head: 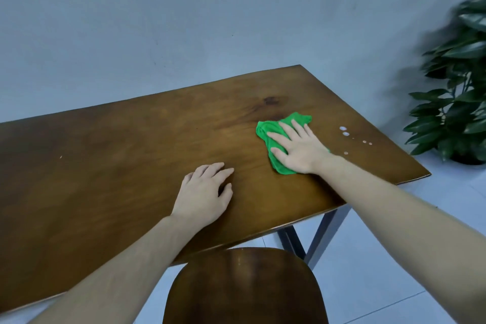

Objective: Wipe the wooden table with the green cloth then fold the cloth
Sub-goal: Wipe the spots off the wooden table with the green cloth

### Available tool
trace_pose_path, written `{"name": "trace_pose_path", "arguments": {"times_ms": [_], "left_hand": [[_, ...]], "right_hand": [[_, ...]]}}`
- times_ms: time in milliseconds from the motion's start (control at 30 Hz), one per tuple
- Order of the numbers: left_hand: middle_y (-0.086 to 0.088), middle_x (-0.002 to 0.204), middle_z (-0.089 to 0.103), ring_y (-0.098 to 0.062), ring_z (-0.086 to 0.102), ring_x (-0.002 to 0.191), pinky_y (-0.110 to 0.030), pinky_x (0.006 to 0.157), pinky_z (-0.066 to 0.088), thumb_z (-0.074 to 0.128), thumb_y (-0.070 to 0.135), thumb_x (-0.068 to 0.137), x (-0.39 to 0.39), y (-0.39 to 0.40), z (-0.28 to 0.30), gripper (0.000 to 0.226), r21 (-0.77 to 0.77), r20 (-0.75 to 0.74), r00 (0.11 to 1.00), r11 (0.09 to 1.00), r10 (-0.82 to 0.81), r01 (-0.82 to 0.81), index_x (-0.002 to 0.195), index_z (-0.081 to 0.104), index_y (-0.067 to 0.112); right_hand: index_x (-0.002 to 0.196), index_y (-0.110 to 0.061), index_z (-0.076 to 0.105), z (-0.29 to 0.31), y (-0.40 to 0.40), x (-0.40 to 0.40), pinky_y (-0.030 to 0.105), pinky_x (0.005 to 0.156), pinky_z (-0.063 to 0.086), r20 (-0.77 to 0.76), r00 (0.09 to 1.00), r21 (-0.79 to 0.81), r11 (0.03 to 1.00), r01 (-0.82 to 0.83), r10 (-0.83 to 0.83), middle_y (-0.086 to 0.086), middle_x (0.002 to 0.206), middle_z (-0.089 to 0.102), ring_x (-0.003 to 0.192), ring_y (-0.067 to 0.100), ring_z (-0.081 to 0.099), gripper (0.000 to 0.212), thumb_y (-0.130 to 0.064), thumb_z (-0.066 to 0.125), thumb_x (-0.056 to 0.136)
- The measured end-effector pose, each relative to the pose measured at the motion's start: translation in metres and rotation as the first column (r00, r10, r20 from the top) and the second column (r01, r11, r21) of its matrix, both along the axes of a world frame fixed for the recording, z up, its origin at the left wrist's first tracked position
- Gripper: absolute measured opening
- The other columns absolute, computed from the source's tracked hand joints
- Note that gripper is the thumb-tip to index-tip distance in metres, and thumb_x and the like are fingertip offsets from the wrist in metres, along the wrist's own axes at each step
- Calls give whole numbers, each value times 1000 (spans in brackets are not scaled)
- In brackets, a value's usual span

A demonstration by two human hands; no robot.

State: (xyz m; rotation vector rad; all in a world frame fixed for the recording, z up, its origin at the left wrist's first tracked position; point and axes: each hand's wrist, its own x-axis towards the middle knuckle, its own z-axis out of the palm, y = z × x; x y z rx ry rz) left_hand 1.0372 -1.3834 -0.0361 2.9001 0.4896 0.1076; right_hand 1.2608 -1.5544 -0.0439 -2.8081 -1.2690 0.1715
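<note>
A bunched green cloth [268,129] lies on the right part of the wooden table [110,166]. My right hand [298,148] presses flat on top of it, fingers spread and pointing to the far left. My left hand [203,193] rests palm down on the bare wood near the table's front edge, fingers loosely curled, holding nothing. A few small pale droplets [345,133] sit on the wood just right of the cloth, towards the table's right edge.
A dark wooden chair back [244,289] stands right below me at the table's front edge. A leafy potted plant [457,92] stands on the floor past the table's right end. A plain grey wall runs behind the table.
</note>
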Motion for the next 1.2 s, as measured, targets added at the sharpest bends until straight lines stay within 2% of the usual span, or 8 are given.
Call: {"name": "trace_pose_path", "arguments": {"times_ms": [233,400,467,567,667,867,1100,1200], "left_hand": [[14,152,37,-11,26,142,-40,116,21,37,44,100,-39,-38,-3,45,14,43,999,1000,9,-10,144,42,38],[13,151,38,-12,28,141,-39,114,24,36,42,99,-61,-65,-3,45,22,47,999,1000,-6,5,143,44,36],[13,151,38,-13,29,140,-39,113,25,36,42,99,-69,-74,-3,45,8,32,999,1000,-2,1,143,45,36],[13,150,39,-13,31,139,-37,112,27,35,42,100,-76,-84,-2,44,1,32,999,1000,11,-11,142,45,36],[13,150,40,-13,32,138,-37,112,28,34,42,100,-79,-89,0,44,-1,26,1000,1000,12,-12,141,46,35],[12,150,40,-13,31,139,-38,112,27,33,43,101,-66,-93,0,44,35,31,999,999,10,-11,143,43,37],[14,150,39,-13,28,140,-40,113,23,35,43,100,1,-108,-3,44,43,57,998,999,1,-4,143,43,38],[13,149,40,-13,30,139,-40,112,24,37,44,100,41,-116,-5,43,41,63,998,999,11,-13,141,45,38]], "right_hand": [[158,-47,20,-9,-76,-96,44,127,-2,75,984,58,985,-163,159,-8,170,8,157,22,0,71,-69,2,93],[154,-56,17,-8,-148,-80,46,127,2,87,995,49,998,-45,40,-13,170,10,157,16,3,87,-80,-22,80],[154,-56,13,-5,-160,-75,47,126,-1,63,997,19,999,31,-32,-13,170,7,157,17,2,80,-80,-15,83],[158,-50,7,-2,-153,-79,47,126,-1,54,993,2,994,107,-107,-6,170,11,157,24,5,57,-60,13,102],[160,-42,2,0,-136,-90,45,126,2,41,995,68,994,86,-89,1,168,20,155,32,9,60,-54,24,106],[158,-42,24,-5,-131,-96,43,127,6,67,986,116,980,-160,153,-4,166,26,156,27,11,73,-70,3,95],[156,-52,14,-16,-196,-29,42,126,-1,160,978,76,987,-144,130,-14,169,12,157,17,5,69,-70,-10,94],[156,-53,9,-8,-197,6,42,126,-5,105,983,26,988,-155,151,-15,169,3,157,16,-2,63,-69,-1,96]]}}
